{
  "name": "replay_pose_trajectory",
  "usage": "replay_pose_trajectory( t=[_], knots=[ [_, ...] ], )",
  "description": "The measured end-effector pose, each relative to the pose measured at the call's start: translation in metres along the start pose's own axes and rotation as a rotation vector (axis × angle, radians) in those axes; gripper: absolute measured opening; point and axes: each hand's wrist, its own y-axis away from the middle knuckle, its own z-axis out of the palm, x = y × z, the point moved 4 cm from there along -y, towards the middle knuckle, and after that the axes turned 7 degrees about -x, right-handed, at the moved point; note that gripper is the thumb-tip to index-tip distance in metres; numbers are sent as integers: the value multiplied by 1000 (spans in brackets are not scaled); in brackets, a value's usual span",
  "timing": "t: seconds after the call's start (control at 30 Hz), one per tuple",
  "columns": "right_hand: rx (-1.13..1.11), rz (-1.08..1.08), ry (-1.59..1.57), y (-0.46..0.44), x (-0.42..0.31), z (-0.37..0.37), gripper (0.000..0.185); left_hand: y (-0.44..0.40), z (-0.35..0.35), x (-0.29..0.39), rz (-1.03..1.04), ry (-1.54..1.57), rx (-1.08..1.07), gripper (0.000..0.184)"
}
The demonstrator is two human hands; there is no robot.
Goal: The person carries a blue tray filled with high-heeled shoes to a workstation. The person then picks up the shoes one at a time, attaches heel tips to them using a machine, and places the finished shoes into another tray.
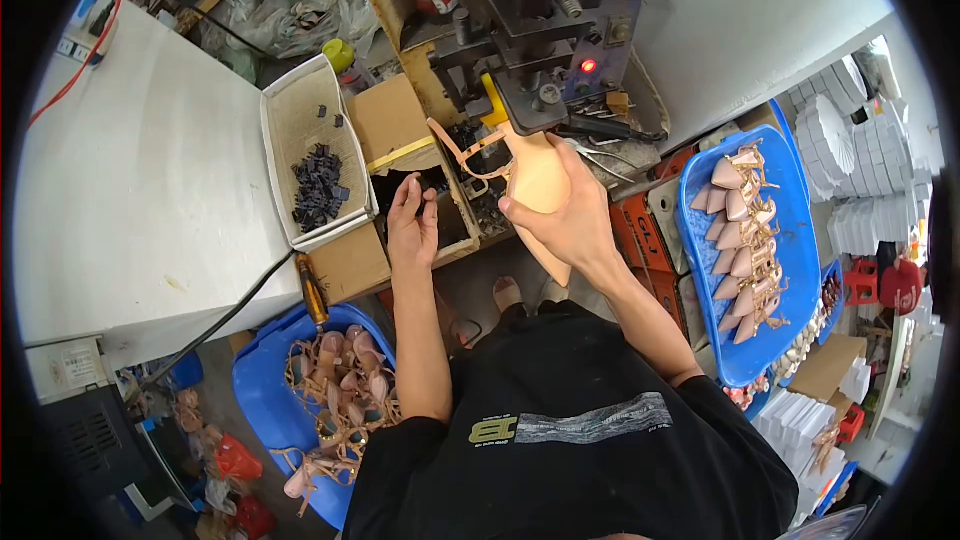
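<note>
My right hand (583, 220) grips a tan strappy pointed shoe (541, 176), its sole turned up and its heel end under the head of a black metal press (540, 112). The thin straps hang to the left of the shoe, beside a yellow piece (494, 100) on the press. My left hand (412, 228) is raised over an open cardboard box (456, 223), fingers curled and thumb pressed to them. Whatever is pinched there is too small to make out. Left of it, a white box (284, 180) holds many small black parts (322, 186).
Shoes fill a blue basket (252, 376) at lower left and lie in rows in a blue tray (712, 340) at right. A screwdriver (312, 290) hangs by the white table (150, 200). Pliers (600, 155) lie beside the press. A black cable (225, 318) crosses the left side.
</note>
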Motion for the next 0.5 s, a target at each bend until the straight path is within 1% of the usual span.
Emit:
replay_pose_trajectory(
  t=[0.07, 0.2, 0.33, 0.43, 0.5],
  knots=[
    [1, 10, -43, 1, 3, 1, 92, -1, 2, 0, -1, -39, 50, 24],
    [-22, 24, 4, 4, 5, 1, 94, 4, 9, 1, -8, -111, -6, 24],
    [-69, 31, 4, 4, 3, -2, 99, 6, 12, 2, -2, -196, 58, 25],
    [-126, 79, 6, 2, 1, -7, 100, 5, 11, 2, -17, -185, -4, 24],
    [-117, 60, 7, 2, 5, -5, 100, 7, 13, 1, 18, -233, 27, 23]
  ],
)
